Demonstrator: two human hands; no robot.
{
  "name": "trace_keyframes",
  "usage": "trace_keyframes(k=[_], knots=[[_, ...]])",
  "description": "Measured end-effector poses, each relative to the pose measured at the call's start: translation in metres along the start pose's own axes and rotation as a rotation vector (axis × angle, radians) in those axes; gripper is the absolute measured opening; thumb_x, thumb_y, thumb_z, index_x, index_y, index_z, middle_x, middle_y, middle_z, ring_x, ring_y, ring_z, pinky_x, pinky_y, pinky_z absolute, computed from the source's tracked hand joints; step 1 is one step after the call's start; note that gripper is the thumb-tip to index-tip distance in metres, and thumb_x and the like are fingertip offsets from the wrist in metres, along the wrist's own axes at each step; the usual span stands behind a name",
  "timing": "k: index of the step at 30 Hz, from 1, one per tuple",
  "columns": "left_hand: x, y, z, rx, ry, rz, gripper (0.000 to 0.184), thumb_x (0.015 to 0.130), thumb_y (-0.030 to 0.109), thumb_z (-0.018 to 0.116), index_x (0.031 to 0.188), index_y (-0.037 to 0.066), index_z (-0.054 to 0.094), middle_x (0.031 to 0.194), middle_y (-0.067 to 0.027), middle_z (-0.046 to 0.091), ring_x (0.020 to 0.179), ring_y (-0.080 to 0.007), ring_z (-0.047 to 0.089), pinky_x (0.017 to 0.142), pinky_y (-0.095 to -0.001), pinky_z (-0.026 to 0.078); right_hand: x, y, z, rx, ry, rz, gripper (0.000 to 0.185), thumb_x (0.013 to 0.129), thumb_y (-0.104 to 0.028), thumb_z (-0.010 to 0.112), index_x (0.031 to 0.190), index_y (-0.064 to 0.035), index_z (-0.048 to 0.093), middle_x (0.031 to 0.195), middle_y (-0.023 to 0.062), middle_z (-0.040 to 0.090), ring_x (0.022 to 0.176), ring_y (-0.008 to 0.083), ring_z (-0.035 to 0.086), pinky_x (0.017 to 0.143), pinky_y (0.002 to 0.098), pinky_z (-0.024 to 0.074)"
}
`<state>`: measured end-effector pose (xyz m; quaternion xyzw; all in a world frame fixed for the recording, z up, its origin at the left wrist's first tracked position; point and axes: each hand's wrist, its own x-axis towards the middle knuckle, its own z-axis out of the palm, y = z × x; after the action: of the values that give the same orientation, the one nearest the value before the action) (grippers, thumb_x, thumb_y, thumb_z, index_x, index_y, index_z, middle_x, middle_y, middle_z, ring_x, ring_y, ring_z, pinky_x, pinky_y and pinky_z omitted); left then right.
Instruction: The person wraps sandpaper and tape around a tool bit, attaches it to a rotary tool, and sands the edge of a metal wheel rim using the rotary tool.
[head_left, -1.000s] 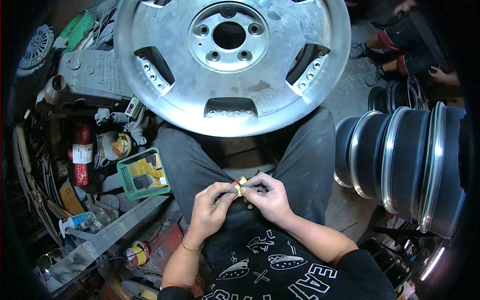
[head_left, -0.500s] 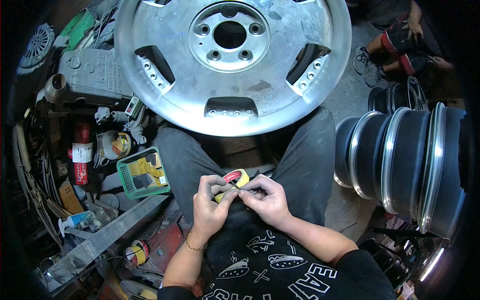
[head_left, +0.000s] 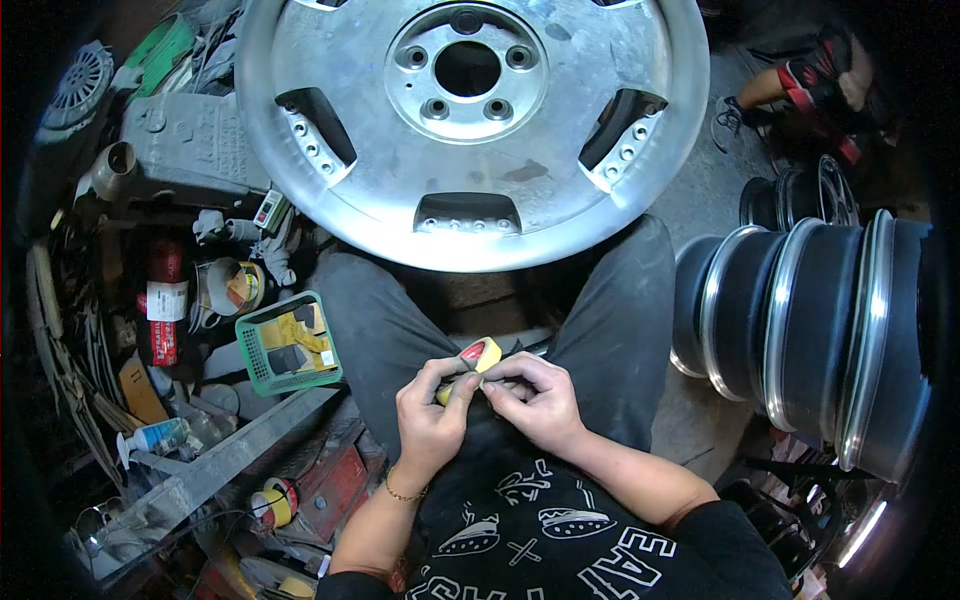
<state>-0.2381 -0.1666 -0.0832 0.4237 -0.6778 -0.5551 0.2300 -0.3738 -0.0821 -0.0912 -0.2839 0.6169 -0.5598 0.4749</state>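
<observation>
The left hand [head_left: 436, 415] is curled, its thumb pressed toward bent fingers, and has hold of a ring-shaped yellow roll [head_left: 489, 354] with a smooth red inner face. The right hand [head_left: 538, 402] has its fingers folded and its tips drawn into a close pinch against the near side of the roll; what lies between those tips is too small to tell. The roll sits between the two hands, above the gap between the thighs, tilted so its opening shows.

A chain bracelet [head_left: 405, 490] of gold-coloured links circles the left wrist. The trousers [head_left: 375, 310] are dark, dusty, creased cloth; the black T-shirt [head_left: 520, 520] carries white line drawings and letters.

On the far side of the hands is a broad metal wheel [head_left: 460, 165], its silvery face dulled by smudges, with a round centre hole, bolt holes and curved cut-outs lined with small studs.

Left of the knee, a green lattice-walled plastic basket [head_left: 258, 360] holds flat yellow and dark pieces. Nearer, a straight, scuffed metal beam [head_left: 210, 475] runs diagonally. To the right, barrel-shaped black rims [head_left: 740, 310] with polished, rounded lips line up side by side. At the far right another person [head_left: 815, 100] is partly in shadow.
</observation>
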Motion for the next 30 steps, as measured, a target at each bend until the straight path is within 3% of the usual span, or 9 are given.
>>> trace_keyframes(k=[4, 12, 14, 20, 24, 26, 30], knots=[[-0.003, 0.003, 0.003, 0.008, 0.036, -0.029, 0.01, 0.089, 0.002, 0.065, 0.096, -0.003, 0.061, 0.089, -0.0068, 0.066, 0.082, -0.0108, 0.059, 0.075, -0.0253, 0.048, 0.0, 0.003, 0.001, -0.066, -0.005, -0.089, 0.015, 0.083, -0.005, 0.072, 0.095, 0.003, 0.067, 0.09, 0.0056, 0.064, 0.067, 0.0037, 0.058, 0.059, 0.019, 0.0483], [-0.006, 0.004, 0.004, -0.046, 0.045, -0.085, 0.01, 0.089, 0.004, 0.066, 0.094, -0.002, 0.06, 0.086, -0.0047, 0.065, 0.078, -0.0089, 0.056, 0.072, -0.0236, 0.046, 0.0, 0.009, -0.002, 0.033, -0.045, 0.053, 0.015, 0.087, -0.007, 0.068, 0.097, 0.0039, 0.068, 0.088, 0.0048, 0.064, 0.063, 0.0044, 0.058, 0.057, 0.0196, 0.0473], [-0.005, 0.002, 0.005, -0.031, 0.089, -0.035, 0.012, 0.087, 0.004, 0.068, 0.095, -0.003, 0.064, 0.083, -0.0122, 0.069, 0.075, -0.0141, 0.065, 0.069, -0.0273, 0.05, 0.0, 0.009, -0.001, 0.121, -0.049, 0.127, 0.015, 0.088, -0.008, 0.068, 0.098, 0.0039, 0.067, 0.087, 0.005, 0.065, 0.062, 0.0044, 0.058, 0.056, 0.0197, 0.0474], [-0.001, 0.0, -0.005, -0.041, -0.019, -0.009, 0.014, 0.083, 0.002, 0.071, 0.096, -0.004, 0.067, 0.089, -0.0148, 0.069, 0.082, -0.0211, 0.067, 0.075, -0.0293, 0.051, 0.002, 0.012, -0.005, 0.281, -0.063, 0.315, 0.018, 0.09, -0.01, 0.067, 0.103, 0.0028, 0.066, 0.083, 0.0062, 0.065, 0.062, 0.0057, 0.058, 0.056, 0.0201, 0.0486], [0.0, -0.004, -0.007, -0.058, -0.006, -0.014, 0.015, 0.081, 0.002, 0.072, 0.094, -0.004, 0.068, 0.088, -0.0146, 0.069, 0.082, -0.0208, 0.067, 0.075, -0.0295, 0.051, 0.001, 0.01, -0.004, 0.3, -0.07, 0.327, 0.017, 0.091, -0.007, 0.065, 0.103, 0.0052, 0.064, 0.086, 0.0086, 0.066, 0.071, 0.0107, 0.063, 0.059, 0.0228, 0.0524], [0.001, -0.005, -0.007, -0.053, -0.025, 0.016, 0.013, 0.082, -0.002, 0.07, 0.094, -0.005, 0.066, 0.088, -0.0113, 0.066, 0.081, -0.0166, 0.062, 0.076, -0.0271, 0.048, 0.001, 0.01, -0.004, 0.313, -0.077, 0.324, 0.017, 0.091, -0.007, 0.065, 0.103, 0.0052, 0.064, 0.086, 0.0088, 0.066, 0.072, 0.0109, 0.063, 0.059, 0.0229, 0.0527], [0.002, -0.009, -0.005, -0.049, -0.026, 0.03, 0.015, 0.081, 0.001, 0.071, 0.096, -0.003, 0.068, 0.09, -0.0141, 0.068, 0.083, -0.0204, 0.066, 0.076, -0.0293, 0.05, 0.0, 0.011, -0.005, 0.367, -0.078, 0.322, 0.019, 0.092, -0.009, 0.065, 0.105, 0.0045, 0.064, 0.087, 0.007, 0.066, 0.071, 0.0079, 0.062, 0.059, 0.021, 0.0504]])
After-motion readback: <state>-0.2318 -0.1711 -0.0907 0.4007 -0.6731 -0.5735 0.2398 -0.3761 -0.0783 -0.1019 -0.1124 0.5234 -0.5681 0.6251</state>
